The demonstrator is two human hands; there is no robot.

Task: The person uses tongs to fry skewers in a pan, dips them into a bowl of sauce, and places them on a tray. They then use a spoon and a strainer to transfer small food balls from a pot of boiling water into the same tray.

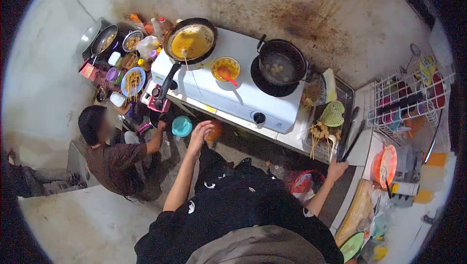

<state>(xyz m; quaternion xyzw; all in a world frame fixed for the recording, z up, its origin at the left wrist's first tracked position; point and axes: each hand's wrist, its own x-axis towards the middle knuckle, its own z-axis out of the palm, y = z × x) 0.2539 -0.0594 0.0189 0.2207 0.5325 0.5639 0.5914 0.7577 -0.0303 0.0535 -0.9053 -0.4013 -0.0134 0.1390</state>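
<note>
My left hand (200, 133) is raised in front of the stove's near edge, fingers loosely bent, with nothing visible in it. Low on the right, my right hand (336, 169) is closed around what look like dark tongs (354, 140), which point away from me. Beside them, a bundle of skewers (318, 135) lies on a metal tray (349, 99) with a green netted piece (332, 114). On the white stove (209, 86) are a frying pan (197, 40) with yellow liquid and a skewer, a bowl (225, 68) with a red spoon, and a dark pot (281, 62) holding small pieces.
A person (116, 157) crouches at left near a teal bowl (182, 126). Skewers on a blue plate (133, 80), containers and pans crowd the floor there. At right stand a white wire rack (404, 96) and an orange bowl (384, 164); a red bag (306, 184) sits below the counter.
</note>
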